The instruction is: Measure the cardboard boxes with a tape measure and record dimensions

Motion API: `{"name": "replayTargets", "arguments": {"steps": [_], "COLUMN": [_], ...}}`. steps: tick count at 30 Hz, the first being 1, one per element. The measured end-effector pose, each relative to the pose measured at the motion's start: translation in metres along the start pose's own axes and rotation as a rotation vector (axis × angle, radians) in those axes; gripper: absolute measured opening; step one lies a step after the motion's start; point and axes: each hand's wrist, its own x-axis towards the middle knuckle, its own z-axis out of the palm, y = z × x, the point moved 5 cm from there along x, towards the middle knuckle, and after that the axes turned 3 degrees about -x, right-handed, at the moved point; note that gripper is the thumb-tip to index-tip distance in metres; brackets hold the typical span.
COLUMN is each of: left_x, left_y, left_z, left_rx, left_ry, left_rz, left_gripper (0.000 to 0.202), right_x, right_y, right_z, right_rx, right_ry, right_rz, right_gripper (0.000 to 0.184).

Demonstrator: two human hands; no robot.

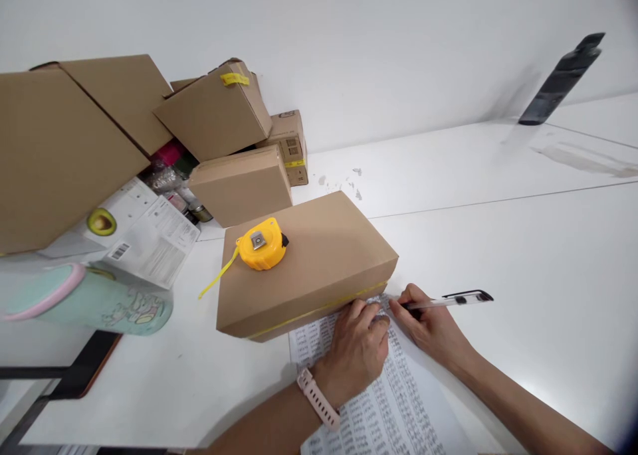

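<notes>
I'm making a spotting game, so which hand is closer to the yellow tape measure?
Left. The left hand rests on the paper, beside the box bearing the yellow tape measure; the right hand, holding a pen, is farther to the right.

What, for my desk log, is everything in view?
Table: at least 1, white, underneath.
Wall: 1, white, behind.
Near box: 1, brown, centre.
Tape measure: 1, yellow, on near box.
Paper: at least 1, white, lower centre.
Pen: 1, clear/black, centre right.
Other boxes: several, brown, back left.
Avocado packaging: count unclear, white, left.
Small packages: several, mixed, among boxes.
Tumbler: 1, mint/pink, left.
Flat object: 1, black, lower left.
Bottle: 1, dark, back right.
Wristband: 1, pink, left wrist.
Left hand: 1, bare, on paper.
Right hand: 1, bare, gripping pen.
</notes>
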Motion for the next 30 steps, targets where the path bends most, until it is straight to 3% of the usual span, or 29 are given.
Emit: {"name": "replayTargets", "arguments": {"steps": [15, 30], "left_x": [0.001, 0.002], "left_y": [0.000, 0.002], "left_z": [-0.002, -0.003], "left_rx": [-0.003, 0.009], "left_ry": [-0.015, -0.039], "left_rz": [-0.009, 0.000], "left_gripper": [0.019, 0.020], "right_x": [0.001, 0.001], "right_y": [0.001, 0.010], "right_z": [0.001, -0.002], "right_rx": [-0.009, -0.010], "right_ry": [-0.029, 0.027], "right_rz": [0.002, 0.023], "right_gripper": [0.033, 0.032]}}
